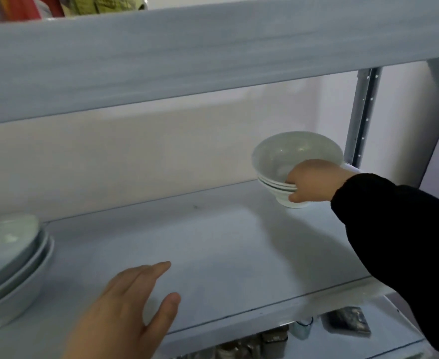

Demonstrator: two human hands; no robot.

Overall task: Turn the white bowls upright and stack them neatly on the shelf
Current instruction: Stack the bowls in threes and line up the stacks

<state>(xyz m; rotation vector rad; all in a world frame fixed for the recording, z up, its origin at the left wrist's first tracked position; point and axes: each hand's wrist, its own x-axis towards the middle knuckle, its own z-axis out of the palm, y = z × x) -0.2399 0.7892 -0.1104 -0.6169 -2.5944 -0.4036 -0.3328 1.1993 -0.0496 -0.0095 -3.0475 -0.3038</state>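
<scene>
While right hand [314,181] fingers grip round glossy stacked bowls [291,161] | left hand [125,312] splayed open

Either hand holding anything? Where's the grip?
Right hand grips the stack of white bowls at its near rim, thumb inside. Left hand holds nothing.

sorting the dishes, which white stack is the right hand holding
The stack of deep bowls at the back right; the right hand grips its rim. The shallow plates at far left sit untouched.

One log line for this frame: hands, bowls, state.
right hand: gripping bowl stack, upright, back right of shelf | left hand: open, empty | plates: left edge
</scene>
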